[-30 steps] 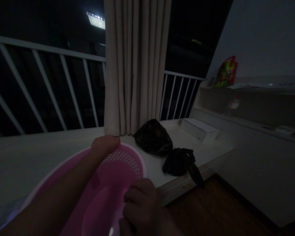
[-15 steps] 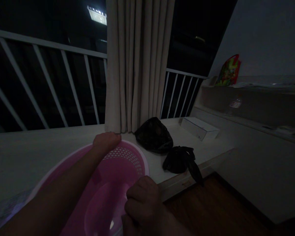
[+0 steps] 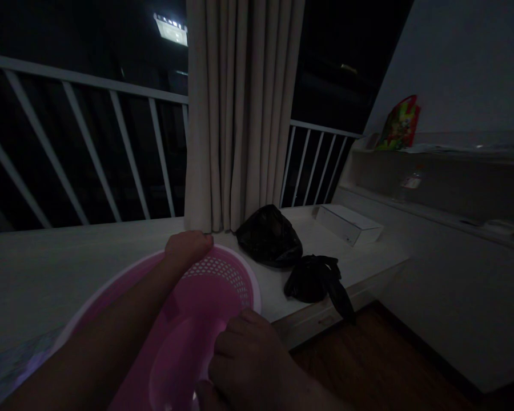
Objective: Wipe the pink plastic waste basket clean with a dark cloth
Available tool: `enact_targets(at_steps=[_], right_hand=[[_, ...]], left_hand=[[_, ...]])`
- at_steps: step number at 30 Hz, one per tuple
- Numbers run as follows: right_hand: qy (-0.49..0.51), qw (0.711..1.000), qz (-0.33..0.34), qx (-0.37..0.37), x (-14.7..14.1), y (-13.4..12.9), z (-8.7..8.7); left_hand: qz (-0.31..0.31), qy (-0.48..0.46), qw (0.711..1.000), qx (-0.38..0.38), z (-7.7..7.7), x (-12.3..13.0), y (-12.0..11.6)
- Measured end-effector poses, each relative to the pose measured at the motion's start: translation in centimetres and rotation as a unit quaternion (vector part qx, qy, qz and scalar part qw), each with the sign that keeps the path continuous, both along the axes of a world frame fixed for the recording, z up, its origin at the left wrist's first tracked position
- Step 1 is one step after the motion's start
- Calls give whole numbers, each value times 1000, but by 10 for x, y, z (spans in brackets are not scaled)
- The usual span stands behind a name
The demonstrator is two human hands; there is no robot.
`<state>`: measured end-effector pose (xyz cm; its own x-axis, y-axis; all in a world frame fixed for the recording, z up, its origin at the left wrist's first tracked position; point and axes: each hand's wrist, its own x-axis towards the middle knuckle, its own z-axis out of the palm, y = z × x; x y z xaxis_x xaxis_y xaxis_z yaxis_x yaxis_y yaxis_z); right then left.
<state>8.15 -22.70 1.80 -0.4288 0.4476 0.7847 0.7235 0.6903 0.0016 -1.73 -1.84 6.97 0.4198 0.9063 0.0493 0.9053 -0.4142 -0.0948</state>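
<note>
Left hand (image 3: 189, 245) is clamped on the far rim of a pink basket (image 3: 197, 299). Right hand (image 3: 248, 359) is curled up at its near right side; can't tell if it's pinching anything. Basket's smooth, shiny-looking plastic, round, with a band of little holes under a paler lip, sitting on a flat white ledge (image 3: 89, 262). Just past it: 2 crinkly black bags (image 3: 269, 237) (image 3: 310, 279), 1 roundish, 1 with a tail drooping over the ledge's front edge, then a boxy white carton (image 3: 348, 224). Pleated curtain (image 3: 240, 114) hangs close behind. Most open room is left of the basket.
</note>
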Motion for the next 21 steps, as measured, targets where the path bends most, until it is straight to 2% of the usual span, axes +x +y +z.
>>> enact_targets(at_steps=[5,9,18,21], right_hand=[[-12,999,-34,-34,-7,4,-2],[-26,998,-30,-43,-6,7,-7],[10,999,-42,-16,-1,7,-9],[12,1000,-4,11,2,9,-10]], left_hand=[[-25,34,999,18,-3,-2,2],[-38,41,998,22,-5,-3,4],[-13,34,999,2,0,-1,-1],[-17,43,999,8,1,-1,-3]])
